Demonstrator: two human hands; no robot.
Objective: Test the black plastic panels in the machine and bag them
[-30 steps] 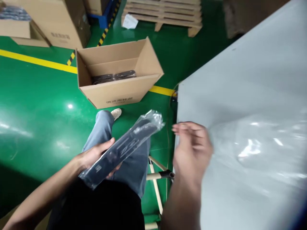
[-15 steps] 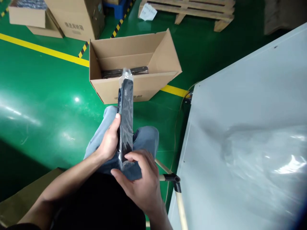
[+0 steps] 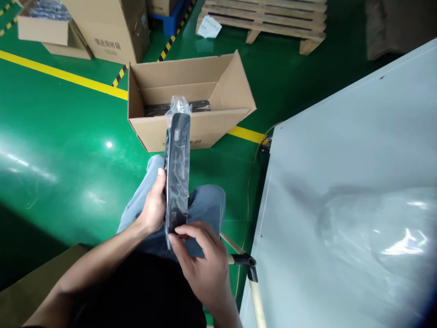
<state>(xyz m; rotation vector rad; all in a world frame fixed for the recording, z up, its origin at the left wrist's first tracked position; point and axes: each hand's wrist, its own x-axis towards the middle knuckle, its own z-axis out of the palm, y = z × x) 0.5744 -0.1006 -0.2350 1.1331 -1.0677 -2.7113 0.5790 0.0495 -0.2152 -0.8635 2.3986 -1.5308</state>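
Observation:
A long black flat part (image 3: 179,168) in a clear plastic bag (image 3: 180,105) is held up over my lap, its far end in front of the cardboard box. My left hand (image 3: 155,202) is closed around its left side, thumb along the edge; the fingers behind it are hidden. At the near end, my right hand (image 3: 201,255) pinches the bag's lower edge between thumb and forefinger. What kind of part it is, I cannot tell. More dark long parts (image 3: 200,105) lie inside the open cardboard box (image 3: 164,132).
A grey-white panel surface (image 3: 307,159) with clear plastic sheeting (image 3: 385,246) fills the right side. Close to my right arm stands a cream tube frame with a black joint (image 3: 251,262). Further off are a wooden pallet (image 3: 262,23) and cartons (image 3: 105,32) on the green floor.
My right thumb and forefinger have come together on the bag's near end. The bagged part has turned slightly, showing more of its broad face. The view has shifted a little.

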